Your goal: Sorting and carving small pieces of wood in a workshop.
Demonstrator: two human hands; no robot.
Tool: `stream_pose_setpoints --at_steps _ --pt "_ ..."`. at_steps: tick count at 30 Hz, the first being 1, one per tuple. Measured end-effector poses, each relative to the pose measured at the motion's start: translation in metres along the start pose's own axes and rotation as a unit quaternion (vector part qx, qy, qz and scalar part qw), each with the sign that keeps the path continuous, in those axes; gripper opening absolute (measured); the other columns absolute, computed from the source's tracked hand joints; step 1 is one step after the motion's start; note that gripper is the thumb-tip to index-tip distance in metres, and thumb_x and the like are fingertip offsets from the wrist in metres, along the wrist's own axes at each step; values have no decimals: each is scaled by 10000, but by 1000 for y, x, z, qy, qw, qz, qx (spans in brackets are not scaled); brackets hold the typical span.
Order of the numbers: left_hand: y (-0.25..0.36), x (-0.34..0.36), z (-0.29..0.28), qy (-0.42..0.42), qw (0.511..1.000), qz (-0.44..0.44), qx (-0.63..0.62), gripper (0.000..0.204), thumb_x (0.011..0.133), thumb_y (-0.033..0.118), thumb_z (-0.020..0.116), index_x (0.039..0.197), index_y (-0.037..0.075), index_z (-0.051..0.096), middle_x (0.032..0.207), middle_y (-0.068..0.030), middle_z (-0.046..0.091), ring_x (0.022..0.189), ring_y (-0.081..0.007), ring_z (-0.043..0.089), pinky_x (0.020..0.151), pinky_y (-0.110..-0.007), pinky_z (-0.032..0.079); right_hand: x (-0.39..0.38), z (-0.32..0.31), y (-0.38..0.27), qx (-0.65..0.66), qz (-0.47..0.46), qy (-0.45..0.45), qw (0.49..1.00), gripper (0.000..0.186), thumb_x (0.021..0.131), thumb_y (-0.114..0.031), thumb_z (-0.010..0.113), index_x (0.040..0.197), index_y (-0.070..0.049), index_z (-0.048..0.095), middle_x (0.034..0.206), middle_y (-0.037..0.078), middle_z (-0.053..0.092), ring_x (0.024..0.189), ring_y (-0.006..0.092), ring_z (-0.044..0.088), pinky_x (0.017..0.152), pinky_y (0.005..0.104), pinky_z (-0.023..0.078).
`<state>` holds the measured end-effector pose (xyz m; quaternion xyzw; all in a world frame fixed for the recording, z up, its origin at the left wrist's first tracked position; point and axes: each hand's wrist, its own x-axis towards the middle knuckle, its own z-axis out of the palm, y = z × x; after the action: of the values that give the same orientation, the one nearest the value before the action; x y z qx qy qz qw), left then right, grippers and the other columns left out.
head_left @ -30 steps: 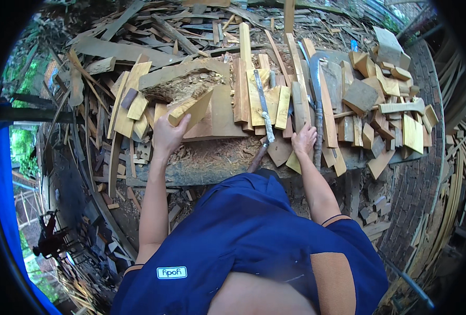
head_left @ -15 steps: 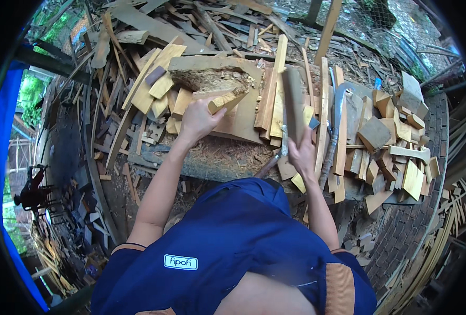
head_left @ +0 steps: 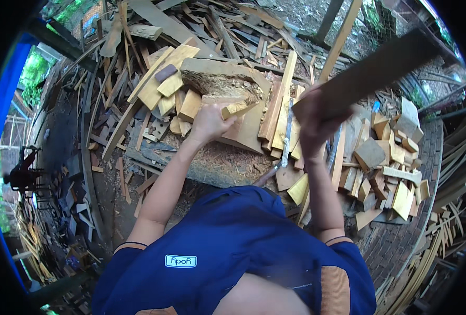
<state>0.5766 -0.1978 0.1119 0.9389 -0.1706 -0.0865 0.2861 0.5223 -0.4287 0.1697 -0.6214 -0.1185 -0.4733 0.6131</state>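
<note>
My left hand point(head_left: 209, 123) is closed on a small yellow wood piece point(head_left: 238, 109) at the hollowed, rough face of a wide wooden block point(head_left: 249, 134). My right hand point(head_left: 317, 115), blurred, grips one end of a long dark wooden bar point(head_left: 375, 68), which is raised and slants up to the right. Below it lies a narrow metal-bladed tool point(head_left: 285, 152) with a white patch and a brown handle. A long curved blade, partly hidden by my right arm, rests among the boards beside it.
Many cut wood blocks point(head_left: 390, 173) are heaped on the bench's right side. Stacked boards point(head_left: 149, 92) lie at the left, with loose offcuts behind. The worn bench edge point(head_left: 201, 170) is near my body. An upright post point(head_left: 343, 29) stands at the back, and dark metal equipment point(head_left: 23, 173) far left.
My right hand has lifted the dark bar from among the wood and swung it up to the right. My left hand still holds the yellow piece. The view has shifted.
</note>
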Motion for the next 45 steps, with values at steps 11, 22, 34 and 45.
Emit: stream_pose_setpoints --at_steps 11,22,34,45 --pt "-28 -9 2 58 994 46 -85 381 796 305 734 1116 99 714 888 -215 704 815 -359 698 728 -411 561 -22 -32 -5 -301 188 -228 907 460 884 -263 684 1199 -63 415 777 286 642 664 461 651 581 506 507" --pt "-10 -22 2 42 996 84 -7 392 795 269 741 1167 147 706 928 -181 709 855 -345 693 767 -398 558 -78 -39 36 -449 264 -342 782 441 873 -305 645 1180 -71 431 809 259 665 695 466 649 603 535 511" --pt "4 -62 25 -5 950 278 140 457 727 87 720 1182 87 674 1180 -88 691 1021 -242 689 840 -354 574 -166 -113 46 -486 451 -259 702 621 824 -422 701 1269 -90 424 1069 299 648 971 487 632 818 547 494" --pt "-5 -91 66 -27 902 338 267 451 815 117 623 1262 59 599 1288 -145 620 1182 -316 601 1020 -444 464 -224 -185 48 -509 488 -152 693 565 865 -408 667 1268 -112 404 1018 302 671 979 502 630 849 546 484"
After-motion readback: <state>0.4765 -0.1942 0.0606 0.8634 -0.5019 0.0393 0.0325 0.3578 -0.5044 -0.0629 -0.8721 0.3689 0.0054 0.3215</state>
